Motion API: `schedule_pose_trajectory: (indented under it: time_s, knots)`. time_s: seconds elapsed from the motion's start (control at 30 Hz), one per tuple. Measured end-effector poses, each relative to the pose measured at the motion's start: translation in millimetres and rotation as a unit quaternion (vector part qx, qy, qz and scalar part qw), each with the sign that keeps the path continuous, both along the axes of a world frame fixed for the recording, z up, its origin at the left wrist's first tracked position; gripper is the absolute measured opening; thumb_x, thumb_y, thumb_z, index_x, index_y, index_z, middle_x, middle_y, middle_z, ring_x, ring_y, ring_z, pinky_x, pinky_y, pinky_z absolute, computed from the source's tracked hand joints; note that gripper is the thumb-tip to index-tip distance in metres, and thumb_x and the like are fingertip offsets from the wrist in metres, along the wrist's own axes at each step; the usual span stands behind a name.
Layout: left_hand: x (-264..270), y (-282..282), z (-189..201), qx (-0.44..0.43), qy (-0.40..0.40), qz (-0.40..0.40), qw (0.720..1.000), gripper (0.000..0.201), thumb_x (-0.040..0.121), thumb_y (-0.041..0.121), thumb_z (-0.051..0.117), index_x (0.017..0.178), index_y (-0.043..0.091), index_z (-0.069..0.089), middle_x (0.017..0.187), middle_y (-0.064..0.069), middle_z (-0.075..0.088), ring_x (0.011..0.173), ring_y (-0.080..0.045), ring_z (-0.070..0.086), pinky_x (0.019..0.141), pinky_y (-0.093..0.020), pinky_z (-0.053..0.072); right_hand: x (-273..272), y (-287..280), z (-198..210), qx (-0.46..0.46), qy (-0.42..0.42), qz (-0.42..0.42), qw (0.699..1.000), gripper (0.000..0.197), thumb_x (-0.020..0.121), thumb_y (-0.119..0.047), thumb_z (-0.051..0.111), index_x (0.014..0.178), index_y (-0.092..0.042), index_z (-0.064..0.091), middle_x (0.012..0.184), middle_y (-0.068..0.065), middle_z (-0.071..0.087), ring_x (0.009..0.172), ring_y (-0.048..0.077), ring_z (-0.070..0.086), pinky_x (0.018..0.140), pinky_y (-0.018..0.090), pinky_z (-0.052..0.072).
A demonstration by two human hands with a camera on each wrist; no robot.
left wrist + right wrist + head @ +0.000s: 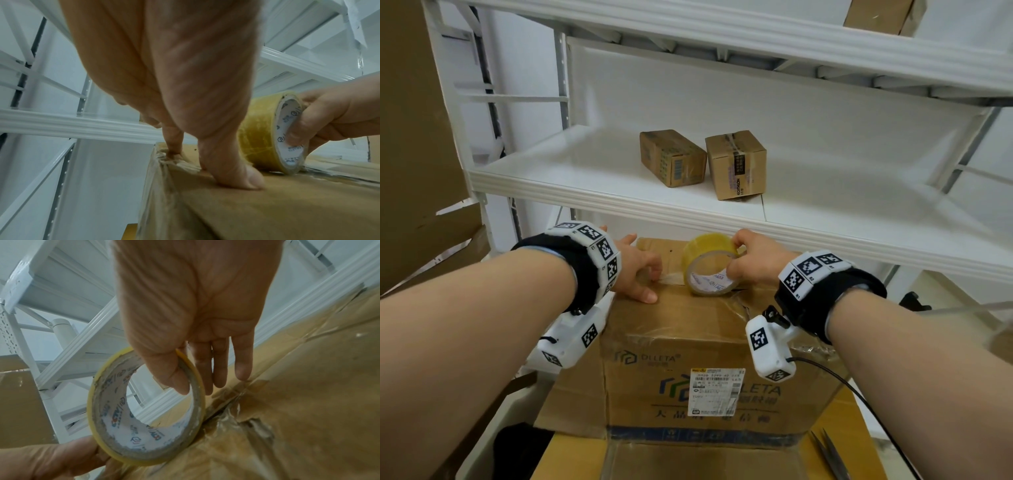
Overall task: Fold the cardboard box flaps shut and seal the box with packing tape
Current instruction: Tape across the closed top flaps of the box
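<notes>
A large brown cardboard box [688,329] with a white shipping label stands before me, its top flaps folded down. A yellowish roll of packing tape [709,265] stands on edge on the box top, over the centre seam. My right hand [751,260] grips the roll [144,412], thumb inside its core and fingers behind it. My left hand [637,270] presses on the box top at its left edge, thumb [236,175] flat on the cardboard and a fingertip on the tape end by the corner. A short clear strip of tape [671,277] runs from the left hand to the roll [269,136].
A white metal shelf [619,192] juts out just above and behind the box, with two small sealed cartons [702,161] on it. Flat cardboard leans at the left [417,137]. Scissor tips [828,452] lie at the lower right. A black cable [859,394] trails from my right wrist.
</notes>
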State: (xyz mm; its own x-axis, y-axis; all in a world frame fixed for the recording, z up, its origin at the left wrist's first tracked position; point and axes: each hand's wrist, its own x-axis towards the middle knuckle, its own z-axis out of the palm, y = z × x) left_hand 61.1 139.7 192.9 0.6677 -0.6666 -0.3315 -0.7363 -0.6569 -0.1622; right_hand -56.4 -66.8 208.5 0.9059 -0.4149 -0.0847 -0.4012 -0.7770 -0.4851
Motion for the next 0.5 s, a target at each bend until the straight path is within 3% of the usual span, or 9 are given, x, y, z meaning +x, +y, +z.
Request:
schedule_pose_trajectory:
  time_s: [0.1, 0.2, 0.3, 0.37, 0.43, 0.5]
  knots:
    - [-10.6, -4.9, 8.1, 0.016, -0.001, 0.007, 1.000, 0.058, 0.086, 0.066, 0.052, 0.135, 0.036, 0.040, 0.150, 0.009, 0.041, 0.150, -0.026, -0.004, 0.114, -0.060, -0.003, 1.2, 0.5, -1.2, 0.001, -0.003, 0.014, 1.000, 0.045, 0.082, -0.021, 0.078, 0.119, -0.023, 0.054, 0.108, 0.002, 0.065, 0.100, 0.022, 0.063, 0.084, 0.036, 0.054]
    - [-25.1, -16.5, 17.6, 0.045, -0.023, -0.005, 0.999, 0.053, 0.092, 0.055, 0.052, 0.136, 0.027, 0.042, 0.146, 0.003, 0.047, 0.150, -0.024, 0.008, 0.116, -0.053, -0.005, 1.0, -0.9, -2.8, 0.013, -0.006, 0.018, 1.000, 0.043, 0.082, -0.024, 0.080, 0.116, -0.025, 0.054, 0.105, -0.001, 0.065, 0.098, 0.020, 0.063, 0.087, 0.037, 0.054]
    - [-34.5, -26.9, 21.7, 0.025, -0.027, -0.014, 0.999, 0.049, 0.092, 0.045, 0.060, 0.133, 0.021, 0.048, 0.145, 0.000, 0.046, 0.148, -0.024, 0.015, 0.116, -0.048, 0.014, 0.3, -3.9, -5.3, 0.018, -0.013, 0.021, 1.000, 0.041, 0.082, -0.025, 0.081, 0.113, -0.025, 0.054, 0.106, -0.001, 0.064, 0.098, 0.020, 0.062, 0.084, 0.035, 0.051]
    - [-36.7, -29.2, 22.5, -0.001, -0.018, -0.004, 1.000, 0.053, 0.089, 0.041, 0.066, 0.134, 0.020, 0.048, 0.143, -0.002, 0.047, 0.139, -0.024, 0.035, 0.105, -0.039, 0.033, -0.9, -5.3, -6.2, 0.019, -0.018, 0.022, 0.999, 0.040, 0.082, -0.027, 0.081, 0.112, -0.025, 0.054, 0.107, -0.001, 0.063, 0.099, 0.020, 0.062, 0.084, 0.034, 0.050]
    - [-37.5, -30.1, 23.0, -0.021, 0.012, 0.016, 1.000, 0.061, 0.085, 0.041, 0.070, 0.137, 0.020, 0.046, 0.140, -0.002, 0.049, 0.126, -0.023, 0.049, 0.096, -0.033, 0.040, -1.2, -7.4, -7.0, 0.019, -0.019, 0.023, 0.999, 0.042, 0.080, -0.030, 0.082, 0.111, -0.027, 0.054, 0.106, -0.002, 0.064, 0.100, 0.020, 0.062, 0.088, 0.036, 0.052]
    - [-37.9, -31.5, 23.2, -0.029, 0.036, 0.027, 0.999, 0.066, 0.084, 0.044, 0.072, 0.138, 0.019, 0.044, 0.138, -0.001, 0.051, 0.123, -0.023, 0.051, 0.100, -0.034, 0.042, -1.0, -9.3, -7.1, 0.022, -0.013, 0.028, 0.999, 0.046, 0.078, -0.034, 0.084, 0.112, -0.028, 0.054, 0.106, -0.003, 0.065, 0.101, 0.021, 0.063, 0.093, 0.039, 0.052]
